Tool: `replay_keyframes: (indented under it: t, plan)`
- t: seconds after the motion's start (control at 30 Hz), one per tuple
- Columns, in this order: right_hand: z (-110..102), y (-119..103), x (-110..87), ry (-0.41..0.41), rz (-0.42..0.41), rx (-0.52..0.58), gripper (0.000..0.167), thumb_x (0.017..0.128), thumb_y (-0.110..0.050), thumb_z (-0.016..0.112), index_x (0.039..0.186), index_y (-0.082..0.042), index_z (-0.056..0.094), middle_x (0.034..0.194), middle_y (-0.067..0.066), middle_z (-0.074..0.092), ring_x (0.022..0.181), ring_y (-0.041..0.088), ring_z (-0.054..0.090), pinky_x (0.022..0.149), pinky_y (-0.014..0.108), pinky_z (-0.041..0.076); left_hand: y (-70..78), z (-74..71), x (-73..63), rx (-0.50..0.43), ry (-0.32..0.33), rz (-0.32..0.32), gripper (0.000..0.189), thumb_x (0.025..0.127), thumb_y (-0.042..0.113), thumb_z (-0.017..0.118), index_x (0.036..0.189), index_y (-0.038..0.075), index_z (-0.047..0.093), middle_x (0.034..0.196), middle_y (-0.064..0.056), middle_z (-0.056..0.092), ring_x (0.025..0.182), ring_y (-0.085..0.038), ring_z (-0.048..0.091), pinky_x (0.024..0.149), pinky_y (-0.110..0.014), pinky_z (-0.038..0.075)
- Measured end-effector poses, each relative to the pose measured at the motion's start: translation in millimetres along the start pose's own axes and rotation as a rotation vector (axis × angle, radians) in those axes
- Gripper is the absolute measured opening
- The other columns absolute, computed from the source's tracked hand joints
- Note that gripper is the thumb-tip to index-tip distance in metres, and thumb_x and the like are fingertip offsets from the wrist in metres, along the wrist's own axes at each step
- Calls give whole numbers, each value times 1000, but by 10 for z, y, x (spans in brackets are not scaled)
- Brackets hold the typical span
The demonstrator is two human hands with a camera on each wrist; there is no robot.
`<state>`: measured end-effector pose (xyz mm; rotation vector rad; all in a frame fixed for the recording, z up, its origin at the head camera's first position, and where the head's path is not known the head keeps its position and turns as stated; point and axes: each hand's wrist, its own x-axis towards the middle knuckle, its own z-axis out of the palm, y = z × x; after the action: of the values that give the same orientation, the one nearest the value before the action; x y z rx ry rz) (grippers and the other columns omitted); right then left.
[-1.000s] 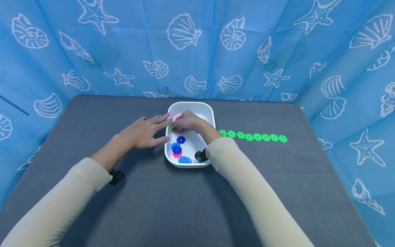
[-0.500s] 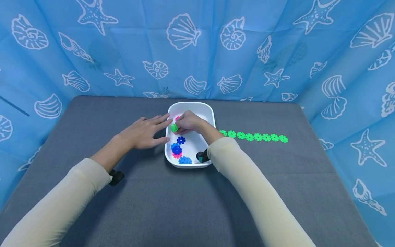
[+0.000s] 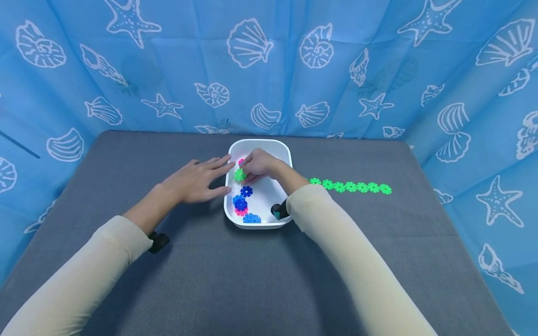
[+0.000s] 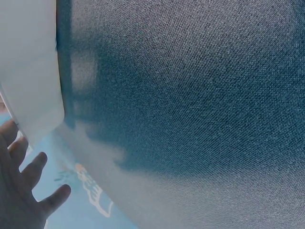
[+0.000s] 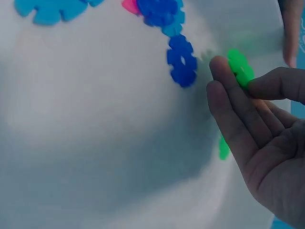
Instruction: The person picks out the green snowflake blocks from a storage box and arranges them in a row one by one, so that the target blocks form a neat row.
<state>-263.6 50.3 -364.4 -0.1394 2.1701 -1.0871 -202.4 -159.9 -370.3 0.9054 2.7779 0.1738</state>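
Note:
Inside the white plastic tub [image 3: 269, 226], my right hand [image 3: 262, 165] pinches a green notched snowflake disc [image 5: 240, 67] between thumb and fingers. That green disc [image 3: 239, 175] is over the tub's left side. Part of another green piece [image 5: 224, 148] shows behind the fingers in the right wrist view. My left hand [image 3: 197, 181] lies with fingers spread and straight, the tips at the tub's left rim. In the left wrist view this left hand [image 4: 24, 186] is beside the tub's outer wall [image 4: 33, 67].
Dark blue discs [image 3: 246, 191], a pink disc [image 3: 241, 212] and light blue discs [image 3: 252, 218] lie in the tub's near left part. Right of the tub, a row of green discs [image 3: 350, 186] runs across the grey table [image 3: 235, 280]. A blue shell-print curtain [image 3: 269, 70] hangs behind.
The right hand has shifted slightly right, and the green disc it pinches shows more fully, raised from the tub's left wall. My right forearm covers more of the green row. The left hand stays still.

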Motion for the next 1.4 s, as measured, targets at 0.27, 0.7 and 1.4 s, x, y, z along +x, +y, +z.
replay_keyframes:
  t: [0.27, 0.7, 1.4]
  plan:
    - [-226, -154, -193, 15, -21, -65, 29, 98, -7, 58, 126, 1, 63, 103, 16, 71, 98, 32, 72, 85, 38, 58, -5, -6, -9, -7, -16, -10, 78, 98, 60, 47, 160, 21, 21, 167, -5, 12, 149, -37, 21, 110, -72, 21]
    - [-626, -99, -508, 17, -77, -79, 30, 94, 0, 59, 124, 0, 64, 100, 19, 72, 92, 31, 73, 83, 39, 59, -11, 16, -8, -15, -5, -13, 77, 98, 58, 47, 160, 20, 22, 167, -5, 13, 149, -37, 21, 109, -72, 22]
    - [-1695, 984, -1182, 165, -11, 38, 39, 97, -2, 60, 133, 12, 52, 94, 13, 74, 79, 17, 73, 77, 34, 60, 10, 6, -24, -22, 21, 9, 78, 97, 59, 48, 160, 18, 24, 166, -6, 14, 149, -37, 22, 110, -70, 23]
